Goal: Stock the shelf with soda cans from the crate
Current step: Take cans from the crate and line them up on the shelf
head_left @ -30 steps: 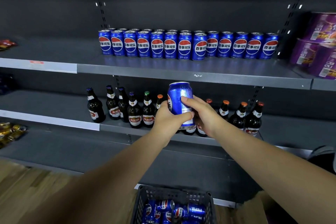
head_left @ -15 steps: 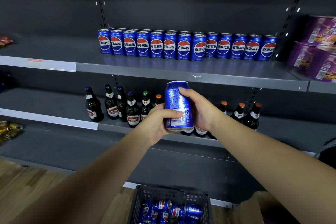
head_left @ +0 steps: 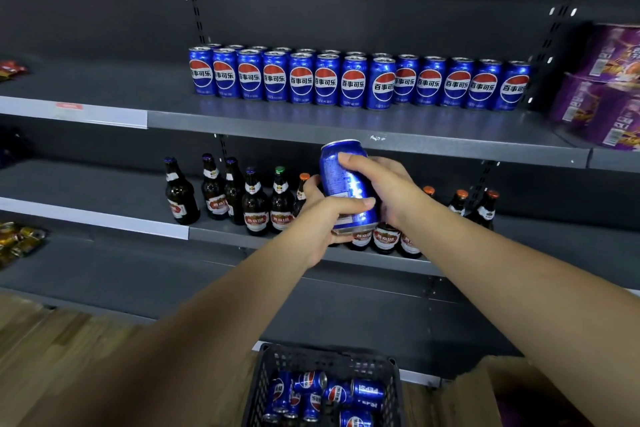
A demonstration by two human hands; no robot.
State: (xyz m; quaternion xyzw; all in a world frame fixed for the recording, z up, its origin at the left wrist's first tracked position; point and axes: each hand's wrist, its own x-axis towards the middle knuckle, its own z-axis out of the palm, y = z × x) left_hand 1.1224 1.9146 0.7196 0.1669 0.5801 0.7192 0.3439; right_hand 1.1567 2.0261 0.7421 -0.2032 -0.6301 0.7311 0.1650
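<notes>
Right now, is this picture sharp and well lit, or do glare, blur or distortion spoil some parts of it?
Head view: the light is dim and the shelving dark; white glare streaks the held can; the wide lens bends the front edge of the upper shelf; the purple packs at the right border are blurred, their print unreadable; the row of cans is sharp.

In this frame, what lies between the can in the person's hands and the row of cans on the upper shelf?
Head view: only the bare front strip of the upper shelf separates the held can from the row of cans.
</notes>
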